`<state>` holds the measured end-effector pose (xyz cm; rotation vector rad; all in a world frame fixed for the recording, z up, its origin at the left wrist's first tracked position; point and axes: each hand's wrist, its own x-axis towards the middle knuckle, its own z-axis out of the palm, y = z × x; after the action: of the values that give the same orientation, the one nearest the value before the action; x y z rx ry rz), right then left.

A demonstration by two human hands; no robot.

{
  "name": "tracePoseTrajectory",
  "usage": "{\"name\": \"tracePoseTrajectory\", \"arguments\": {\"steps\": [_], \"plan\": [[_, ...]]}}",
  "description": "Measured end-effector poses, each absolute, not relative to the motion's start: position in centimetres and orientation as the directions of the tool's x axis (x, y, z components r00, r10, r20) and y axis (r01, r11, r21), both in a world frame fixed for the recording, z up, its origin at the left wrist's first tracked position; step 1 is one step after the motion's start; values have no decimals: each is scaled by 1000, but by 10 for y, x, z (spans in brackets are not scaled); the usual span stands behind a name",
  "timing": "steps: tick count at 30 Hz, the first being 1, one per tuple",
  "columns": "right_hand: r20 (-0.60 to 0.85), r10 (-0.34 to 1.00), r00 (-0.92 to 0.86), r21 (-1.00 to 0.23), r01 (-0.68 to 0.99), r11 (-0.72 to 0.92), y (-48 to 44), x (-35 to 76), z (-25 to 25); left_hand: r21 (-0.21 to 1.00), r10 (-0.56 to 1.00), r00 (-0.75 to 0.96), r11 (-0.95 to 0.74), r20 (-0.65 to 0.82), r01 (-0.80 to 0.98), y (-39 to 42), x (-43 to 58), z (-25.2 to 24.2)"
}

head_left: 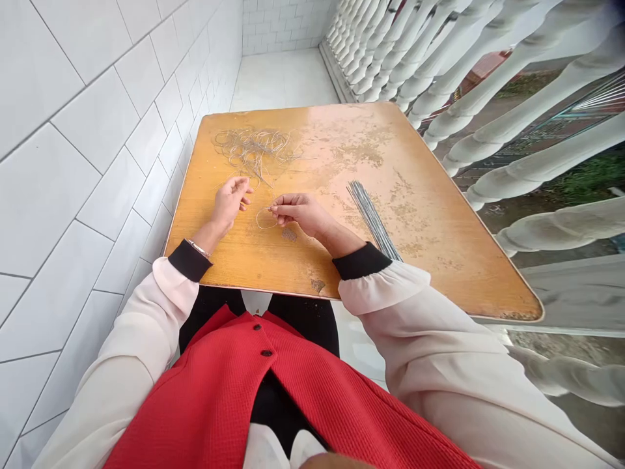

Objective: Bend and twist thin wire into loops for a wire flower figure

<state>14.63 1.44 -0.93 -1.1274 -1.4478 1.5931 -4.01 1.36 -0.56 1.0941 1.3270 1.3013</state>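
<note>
A thin wire loop [258, 220] is pinched between the thumb and fingertips of my right hand [300, 212], just above the wooden table [234, 260]. To its left, my left hand [230, 200] is held apart from the loop, fingers loosely curled and partly spread, with nothing visible in them. Beyond both hands lies a tangled pile of wire loops [258, 146] on the far left of the tabletop. A bundle of straight grey wires [374, 218] rests on the table right of my right hand, its near end hidden behind my sleeve.
White tiled wall [97, 143] runs close along the left side. On the right stands a railing of white balusters [527, 169]. The tabletop's surface is worn and peeling, and its near edge [273, 293] lies against my body side.
</note>
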Motion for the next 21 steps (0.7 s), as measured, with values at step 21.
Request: {"name": "tracePoseTrajectory", "arguments": {"steps": [21], "plan": [[-171,899,-404,-980,161,-114,12,141,-9,970,981,-95,-147,167,196,36,-48,-6]]}}
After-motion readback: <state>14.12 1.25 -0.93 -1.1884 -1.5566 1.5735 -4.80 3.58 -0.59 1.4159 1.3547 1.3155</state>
